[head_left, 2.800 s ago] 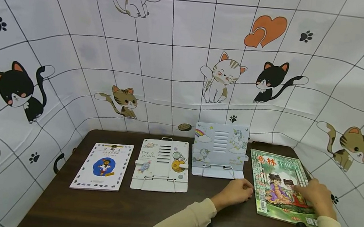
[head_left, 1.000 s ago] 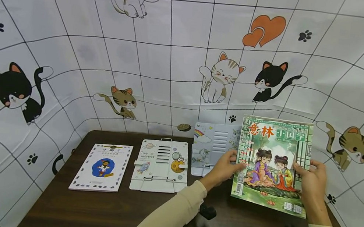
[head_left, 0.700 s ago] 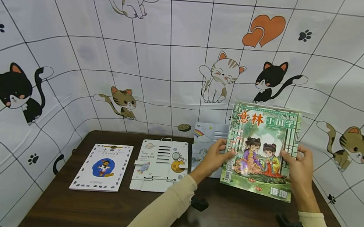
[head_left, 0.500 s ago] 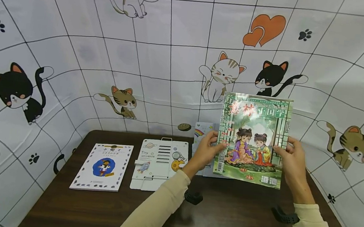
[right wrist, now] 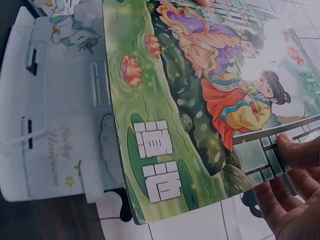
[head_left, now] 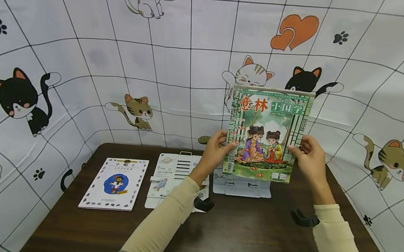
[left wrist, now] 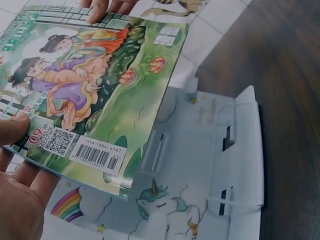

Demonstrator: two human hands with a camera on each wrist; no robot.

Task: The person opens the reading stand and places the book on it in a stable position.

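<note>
A green magazine [head_left: 263, 136] with two illustrated children on its cover is held up off the table, its cover facing me. My left hand [head_left: 215, 152] pinches its left edge, thumb on the cover and fingers behind. On the opposite edge, my right hand [head_left: 310, 162] grips it the same way. Behind and below the magazine stands a pale blue book stand [head_left: 241, 187] with unicorn and rainbow pictures, mostly hidden in the head view. Both wrist views show the stand's wire holder [left wrist: 235, 155] near its lower lip, apart from the magazine.
A white book stand [head_left: 167, 175] with space pictures lies left of the blue one, partly behind my left forearm. Further left is a white booklet [head_left: 116, 182] with a blue circle. A cat-print curtain [head_left: 138, 62] hangs behind the brown table [head_left: 249, 237].
The magazine lay on the table at the right, under my right hand. Both hands have since gripped it, raised it and carried it left, in front of the blue book stand.
</note>
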